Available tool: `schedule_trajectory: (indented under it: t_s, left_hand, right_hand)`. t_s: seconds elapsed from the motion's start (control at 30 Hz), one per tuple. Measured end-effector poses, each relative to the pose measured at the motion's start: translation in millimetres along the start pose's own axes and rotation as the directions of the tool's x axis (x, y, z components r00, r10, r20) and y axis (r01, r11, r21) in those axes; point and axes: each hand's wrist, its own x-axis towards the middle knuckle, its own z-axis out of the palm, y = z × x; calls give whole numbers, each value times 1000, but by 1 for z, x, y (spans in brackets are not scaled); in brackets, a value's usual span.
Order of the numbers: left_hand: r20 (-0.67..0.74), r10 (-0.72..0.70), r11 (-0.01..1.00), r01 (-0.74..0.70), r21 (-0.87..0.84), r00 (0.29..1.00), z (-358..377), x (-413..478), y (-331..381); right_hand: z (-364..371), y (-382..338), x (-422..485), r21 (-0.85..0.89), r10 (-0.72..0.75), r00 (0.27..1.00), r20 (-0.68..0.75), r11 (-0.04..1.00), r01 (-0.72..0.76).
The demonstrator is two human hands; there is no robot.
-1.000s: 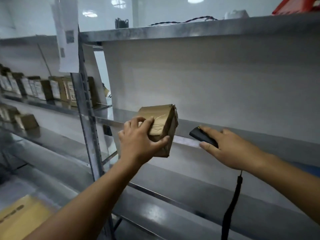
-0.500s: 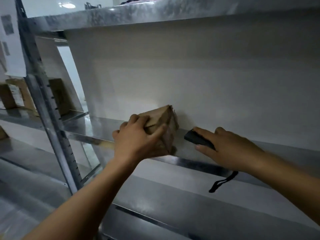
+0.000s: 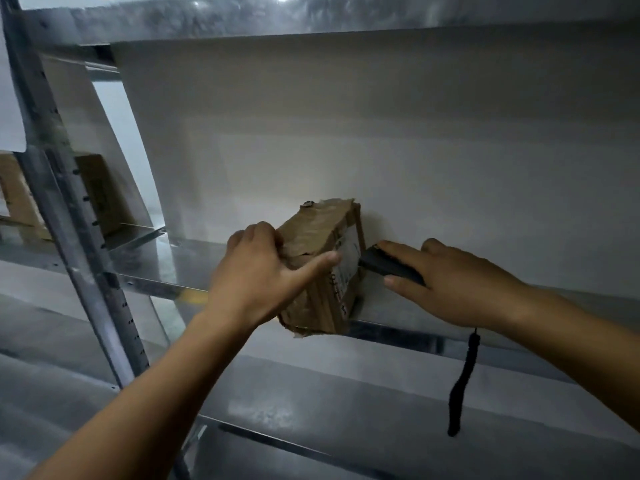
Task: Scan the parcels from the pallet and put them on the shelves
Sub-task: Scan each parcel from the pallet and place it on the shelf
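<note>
Left grip: the left hand (image 3: 252, 271) holds the parcel (image 3: 322, 271), fingers over the top, thumb stretched along the side that carries the label (image 3: 346, 261).
Right grip: the right hand (image 3: 460, 282) is wrapped round the scanner (image 3: 384, 265), forefinger laid along its top, nose right at the label; the strap (image 3: 460, 386) dangles from the wrist.
Parcel, where: on the middle shelf (image 3: 166, 268), far end close to the back wall, near bottom corner poking over the front lip. Whether it sits flat, one cannot tell.
Why so: the label faces right, towards the scanner, so the left hand probably steadies the box for a read while it goes in. The thumb stops short of the print, which keeps it clear.
Parcel, looks: small brown carton, much taped and crumpled, top edge torn, a ragged flap at the bottom, white label on one side.
Handling: likely light, since one hand manages it.
Also there: another box (image 3: 20, 199) beyond the post (image 3: 69, 237), left.
</note>
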Motion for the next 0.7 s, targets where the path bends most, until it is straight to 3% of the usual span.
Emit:
schedule_trajectory:
  t_s: [0.07,0.2,0.3,0.47,0.53,0.7]
  left_hand:
    - [60,-58,997,60,-41,997,-1,1,-3]
    - [-19,-260,914,240,-328,965,-1,-4,-26]
    - [73,-329,843,328,-426,942,7,-19,-49]
    - [99,-353,581,301,-756,930,20,-25,-45]
    - [120,-307,593,289,-751,944,29,-23,-39]
    - [7,-228,758,182,-627,974,42,-15,-42]
  right_hand:
    - [-1,-4,1,2,7,1000,9,1000,-7]
    - [-6,-12,1,17,-5,1000,-1,1000,5]
    - [-10,-20,1,14,-18,1000,7,1000,18]
    - [-15,-29,4,-4,-24,999,37,1000,24]
    - [-18,-31,7,-5,-22,999,47,1000,23]
    - [-26,-33,16,-7,-37,997,62,999,38]
